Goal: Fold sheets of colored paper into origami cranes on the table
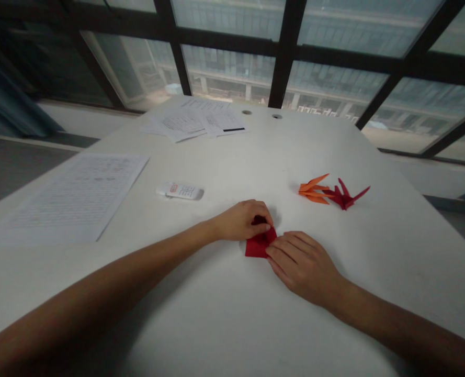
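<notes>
A small folded piece of red paper [257,248] lies on the white table between my hands. My left hand [245,219] pinches its far edge between thumb and fingers. From the right, my right hand [305,264] presses closed fingers on the paper's right edge, covering part of it. Beyond my right hand rest an orange folded-paper figure [314,189] and a dark red origami crane [345,197], close enough to touch or overlap. My fingers hide part of the red paper's folds.
A white remote control [180,191] lies left of my hands. Printed sheets [79,193] cover the table's left side, with more papers [201,120] at the back. Two round cable holes sit near the far edge. Dark-framed windows [281,52] stand behind the table [216,324].
</notes>
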